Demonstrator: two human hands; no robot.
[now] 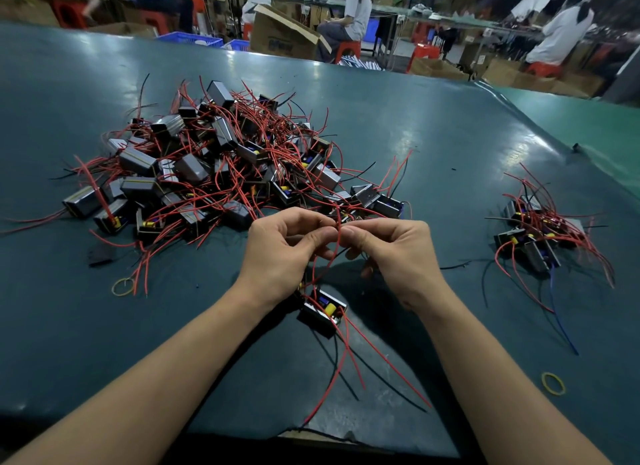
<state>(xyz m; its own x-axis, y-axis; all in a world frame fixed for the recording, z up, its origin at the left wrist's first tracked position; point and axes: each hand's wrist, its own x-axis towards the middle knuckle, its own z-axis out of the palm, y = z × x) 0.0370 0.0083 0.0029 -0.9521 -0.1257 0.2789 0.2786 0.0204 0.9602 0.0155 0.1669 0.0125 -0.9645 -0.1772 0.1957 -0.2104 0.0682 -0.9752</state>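
While both grips meet above the near middle of the worktop (pixel 415 135), the left grip (pixel 287 242) and the right grip (pixel 391 253) each curl thumb and forefinger tight on the same red wire (pixel 338 239), pinching it from either side, with the other fingers loosely bent and holding nothing. That wire runs down to a small black module (pixel 323 308) lying on the worktop at six o'clock of the grips, just beneath them, its other red and black leads trailing toward the near edge. Judging by the heaps, the work looks barely begun: a big tangled pile (pixel 221 163) of like modules at eleven o'clock seems to wait its turn, while only a small pile (pixel 540 236) at three o'clock, well apart, looks dealt with. A yellow rubber band (pixel 123 287) lies at nine o'clock and a second band (pixel 553 383) at four o'clock. The worktop is a dark teal mat, glossy under the lights, and a brighter green surface (pixel 588 125) adjoins it at two o'clock. Beyond, at twelve o'clock, seated workers (pixel 349 14) on red stools (pixel 348 48) sit at long benches among a cardboard box (pixel 280 34) and blue crates (pixel 194 40).
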